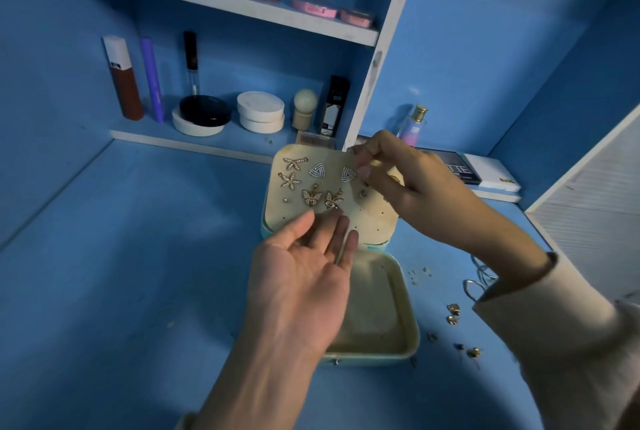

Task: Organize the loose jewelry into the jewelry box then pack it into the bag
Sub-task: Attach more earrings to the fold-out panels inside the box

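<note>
A small teal jewelry box (412, 336) lies open on the blue desk, its cream tray facing up. A cream earring panel (375, 222) stands raised at its far side. It carries starfish earrings (290, 171), triangle earrings (317, 170) and butterfly earrings (322, 198). My right hand (412, 187) grips the panel's upper right corner, thumb on its front. My left hand (304, 277) lies palm up with relaxed fingers touching the panel's lower edge. Loose gold earrings (453, 312) and more small pieces (472, 352) lie on the desk right of the box. No bag is in view.
Silver hoops (479, 279) lie by my right sleeve. Cosmetics stand on the shelves behind: round compacts (260, 111), tubes (123, 78), a perfume bottle (414, 125). A dark palette (457, 166) on a white box sits at the back right. A white slatted panel (595, 222) borders the right.
</note>
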`<state>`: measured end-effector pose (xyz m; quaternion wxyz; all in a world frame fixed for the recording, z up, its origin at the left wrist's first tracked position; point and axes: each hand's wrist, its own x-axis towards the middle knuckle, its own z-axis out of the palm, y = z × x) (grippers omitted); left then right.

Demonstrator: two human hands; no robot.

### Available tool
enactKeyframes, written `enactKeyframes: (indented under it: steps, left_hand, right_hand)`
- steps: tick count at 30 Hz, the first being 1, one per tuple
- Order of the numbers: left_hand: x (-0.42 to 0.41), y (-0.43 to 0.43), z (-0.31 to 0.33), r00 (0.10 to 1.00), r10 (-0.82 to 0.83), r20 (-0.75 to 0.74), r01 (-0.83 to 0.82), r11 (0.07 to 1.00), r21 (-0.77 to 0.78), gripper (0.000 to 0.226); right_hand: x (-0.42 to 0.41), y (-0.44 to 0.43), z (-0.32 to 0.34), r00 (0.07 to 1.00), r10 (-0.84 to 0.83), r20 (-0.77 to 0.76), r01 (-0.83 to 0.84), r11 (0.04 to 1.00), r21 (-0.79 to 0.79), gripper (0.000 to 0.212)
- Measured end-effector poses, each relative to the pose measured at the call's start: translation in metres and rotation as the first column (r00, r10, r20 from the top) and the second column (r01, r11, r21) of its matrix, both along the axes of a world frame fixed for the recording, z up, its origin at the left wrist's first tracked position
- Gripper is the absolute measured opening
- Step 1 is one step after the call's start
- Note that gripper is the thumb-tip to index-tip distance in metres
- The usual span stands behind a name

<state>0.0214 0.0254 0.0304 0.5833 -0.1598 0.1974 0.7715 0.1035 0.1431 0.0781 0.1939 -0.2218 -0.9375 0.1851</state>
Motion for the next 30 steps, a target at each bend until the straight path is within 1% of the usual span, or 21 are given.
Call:
enactKeyframes:
  steps: [3, 5, 8, 12, 15, 17, 19, 22, 24, 25, 28, 30]
  left_hand:
    - [-0.001, -0.005, 0.001, 1.0, 0.0, -0.011, 0.0, 1.0, 0.003, 0.055]
    - [0.001, -0.01, 0.001, 0.999, 0.001, -0.045, -0.001, 1.0, -0.004, 0.065]
    - [0.005, -0.018, 0.0, 0.995, 0.014, -0.101, -0.016, 1.0, -0.01, 0.073]
    - [0.014, -0.027, -0.002, 0.985, 0.029, -0.169, -0.033, 0.999, -0.022, 0.081]
    - [0.022, -0.033, -0.005, 0.98, 0.054, -0.192, -0.064, 0.997, -0.044, 0.075]
    - [0.027, -0.034, -0.006, 0.975, 0.068, -0.214, -0.081, 0.995, -0.055, 0.064]
    - [0.03, -0.035, -0.008, 0.971, 0.08, -0.224, -0.095, 0.994, -0.06, 0.052]
    - [0.033, -0.036, -0.009, 0.97, 0.081, -0.228, -0.097, 0.993, -0.061, 0.049]
    - [0.033, -0.037, -0.01, 0.973, 0.087, -0.213, -0.099, 0.994, -0.046, 0.048]
    - [0.033, -0.038, -0.011, 0.975, 0.092, -0.201, -0.102, 0.994, -0.039, 0.046]
    - [0.032, -0.039, -0.011, 0.98, 0.098, -0.172, -0.104, 0.994, -0.022, 0.046]
    - [0.032, -0.039, -0.011, 0.982, 0.103, -0.156, -0.107, 0.994, -0.016, 0.047]
  right_hand:
    - [0.01, -0.01, 0.002, 1.0, 0.009, -0.02, -0.008, 1.0, 0.017, 0.002]
    - [0.018, -0.019, 0.002, 0.999, 0.007, -0.042, -0.006, 1.0, 0.011, 0.003]
    - [0.031, -0.035, 0.004, 0.998, 0.019, -0.063, -0.018, 1.0, 0.004, 0.009]
    - [0.051, -0.055, 0.001, 0.997, 0.07, -0.045, -0.071, 0.997, -0.022, 0.009]
    - [0.059, -0.067, -0.002, 0.995, 0.091, -0.033, -0.093, 0.993, -0.079, 0.015]
    - [0.059, -0.071, -0.001, 0.995, 0.098, -0.022, -0.1, 0.988, -0.117, 0.016]
    - [0.055, -0.069, 0.001, 0.996, 0.082, -0.021, -0.084, 0.982, -0.17, 0.012]
    - [0.045, -0.05, 0.003, 0.998, 0.004, -0.056, -0.019, 0.964, -0.266, 0.01]
    - [0.034, -0.031, 0.001, 0.998, -0.016, -0.067, -0.007, 0.945, -0.326, 0.008]
    - [0.028, -0.023, -0.001, 0.999, -0.01, -0.037, -0.003, 0.94, -0.341, 0.007]
    - [0.012, -0.005, -0.011, 0.992, 0.055, 0.117, -0.006, 0.925, -0.379, 0.009]
    - [0.005, -0.001, -0.017, 0.978, 0.104, 0.181, -0.024, 0.918, -0.395, 0.011]
